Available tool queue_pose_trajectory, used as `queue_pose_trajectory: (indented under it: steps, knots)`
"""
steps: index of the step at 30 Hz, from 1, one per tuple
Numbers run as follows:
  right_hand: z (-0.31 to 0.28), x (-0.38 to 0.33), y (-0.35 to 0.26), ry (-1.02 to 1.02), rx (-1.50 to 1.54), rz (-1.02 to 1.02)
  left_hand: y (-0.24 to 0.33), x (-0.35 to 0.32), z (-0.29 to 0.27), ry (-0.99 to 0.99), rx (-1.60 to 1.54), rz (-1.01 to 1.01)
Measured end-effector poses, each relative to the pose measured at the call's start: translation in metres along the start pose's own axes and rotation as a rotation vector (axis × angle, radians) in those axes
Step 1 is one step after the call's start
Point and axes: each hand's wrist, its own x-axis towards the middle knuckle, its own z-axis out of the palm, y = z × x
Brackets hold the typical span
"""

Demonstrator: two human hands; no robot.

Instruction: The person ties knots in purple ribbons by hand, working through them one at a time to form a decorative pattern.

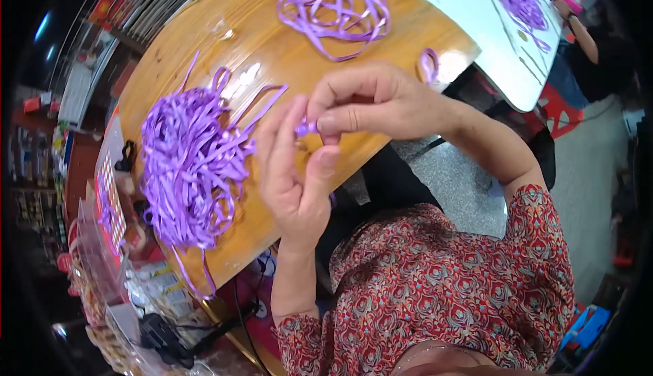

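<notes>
Shiny purple satin-like ribbon piece (306, 129), small and partly hidden, is at the fingertips of the two bare hands, above the near edge of the table. The right hand (381, 100), reaching in from 3 o'clock, pinches it between thumb and forefinger, the other fingers curled. The left hand (289, 165), rising from 6 o'clock, is raised with its fingers nearly straight and its thumb standing apart; the ribbon piece meets its fingers, but I cannot tell whether they grip it.

Taking the hands as the centre of the dial, a thick tangled pile of narrow glossy purple ribbon (194, 172) spreads at 8 o'clock, near the left hand, a few loose ends trailing out of it. At 12 o'clock lies a loose, open coil of the same purple ribbon (333, 12), and at 2 o'clock a small purple ribbon loop (428, 66). All three rest on the curved, glossy yellow-brown wooden table (248, 5). A clear crumpled plastic scrap (221, 28) sits at 11 o'clock.

Farther out at 2 o'clock, a white table with dark veining (476, 43) bears another purple ribbon bundle (520, 2), a co-worker's arm (583, 36) just beside it. A red plastic stool (564, 119) stands at 3 o'clock
</notes>
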Motion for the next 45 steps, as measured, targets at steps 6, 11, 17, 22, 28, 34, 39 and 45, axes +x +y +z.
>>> queue_pose_trajectory:
  steps: [6,11,17,22,28,34,39,45]
  knots:
    - [0.03,0.019,0.015,-0.029,0.148,0.105,-0.001,-0.017,-0.021,0.139,-0.266,-0.141]
    - [0.042,0.024,0.01,-0.042,0.057,0.112,0.001,-0.023,-0.042,0.238,-0.469,-0.231]
    - [0.014,-0.005,0.008,0.156,-0.042,0.267,0.006,-0.026,-0.122,0.454,-0.985,-0.23]
    - [-0.015,-0.032,0.011,0.362,-0.141,0.242,0.005,-0.032,-0.174,0.634,-1.219,-0.174]
    - [-0.035,-0.038,0.015,0.401,-0.343,0.189,-0.021,-0.048,-0.214,0.521,-1.224,-0.128]
    - [-0.054,-0.037,0.027,0.495,-0.376,0.156,-0.039,-0.073,-0.268,0.647,-0.946,-0.08]
    - [-0.049,-0.028,0.035,0.512,-0.62,0.223,-0.043,-0.06,-0.243,1.058,-0.351,-0.298]
    - [0.044,0.035,0.023,0.051,-0.872,-0.197,-0.022,-0.025,-0.131,0.61,-0.536,-0.477]
